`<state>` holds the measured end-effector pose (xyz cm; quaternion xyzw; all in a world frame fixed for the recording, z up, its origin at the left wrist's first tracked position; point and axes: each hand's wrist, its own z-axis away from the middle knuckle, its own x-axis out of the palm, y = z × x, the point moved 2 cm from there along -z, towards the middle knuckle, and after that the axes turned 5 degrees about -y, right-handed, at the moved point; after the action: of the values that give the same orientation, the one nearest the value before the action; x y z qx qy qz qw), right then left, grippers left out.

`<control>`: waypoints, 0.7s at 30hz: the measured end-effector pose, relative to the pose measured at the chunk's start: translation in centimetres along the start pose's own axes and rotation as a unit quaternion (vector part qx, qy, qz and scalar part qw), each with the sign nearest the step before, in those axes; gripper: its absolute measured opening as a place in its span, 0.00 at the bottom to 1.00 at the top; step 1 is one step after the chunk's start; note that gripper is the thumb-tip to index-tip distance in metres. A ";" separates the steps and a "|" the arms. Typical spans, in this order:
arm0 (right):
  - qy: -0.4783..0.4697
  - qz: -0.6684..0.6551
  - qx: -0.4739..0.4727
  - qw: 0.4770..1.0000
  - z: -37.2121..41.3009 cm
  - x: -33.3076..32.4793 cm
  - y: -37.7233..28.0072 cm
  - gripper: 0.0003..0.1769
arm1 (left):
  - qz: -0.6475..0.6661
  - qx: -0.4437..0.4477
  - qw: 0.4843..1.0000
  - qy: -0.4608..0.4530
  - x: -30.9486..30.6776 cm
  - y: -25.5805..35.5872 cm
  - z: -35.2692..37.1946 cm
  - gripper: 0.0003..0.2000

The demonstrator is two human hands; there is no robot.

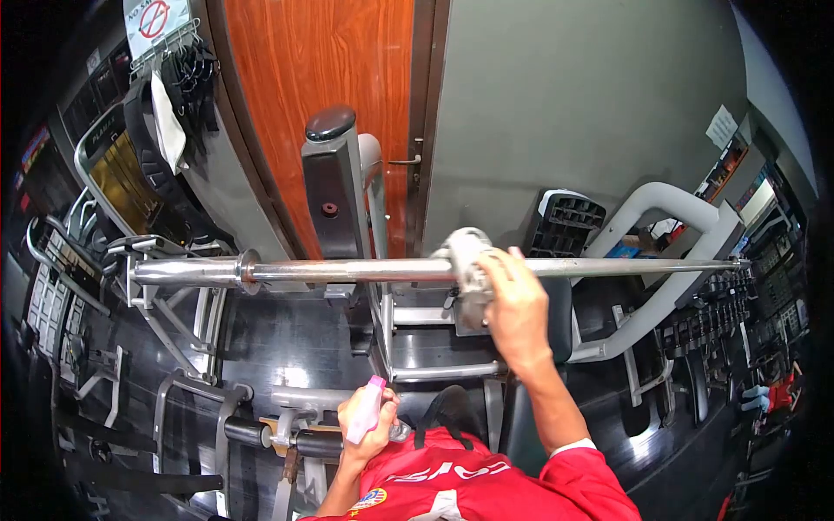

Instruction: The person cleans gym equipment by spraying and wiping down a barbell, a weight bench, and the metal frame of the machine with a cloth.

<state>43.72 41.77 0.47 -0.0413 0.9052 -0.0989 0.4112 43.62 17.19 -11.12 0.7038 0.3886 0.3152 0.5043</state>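
Observation:
My right hand (519, 308) is closed on a greyish-white cloth (470, 252), which is draped over a steel barbell (365, 270) and touches it near the middle. The barbell lies level across the view, with its thick sleeve (187, 273) at the left end. Lower down, close to my red shirt, my left hand (363, 441) grips a spray bottle with a pink head (368, 408). Most of the bottle's body is hidden by the hand and the shirt; a clear part shows beside the fingers.
A grey machine upright (334, 191) stands behind the bar, before a wooden door (321, 52). A thick pale frame (638, 226) rises at right. A padded bench (526, 425) is below me. Dumbbell racks (717, 308) and a person in red (777, 395) are far right.

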 end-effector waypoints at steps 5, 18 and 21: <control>0.130 -0.087 0.200 0.967 2.8 -4.3 5.4 0.29 | -0.001 -0.021 1.000 -0.010 -0.8 -0.9 0.0 0.05; 0.067 -0.005 -0.039 0.997 -1.1 4.8 -2.7 0.22 | 0.017 -0.028 0.999 -0.038 -0.1 -1.6 -1.2 0.04; 0.098 -0.058 -0.106 0.988 -2.1 6.4 -5.5 0.17 | 0.002 -0.002 0.999 -0.054 0.4 -1.2 -0.9 0.04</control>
<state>37.88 35.69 -1.69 -0.1270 0.9426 -0.0297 0.3075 42.76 18.16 -11.99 0.7196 0.3583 0.2786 0.5255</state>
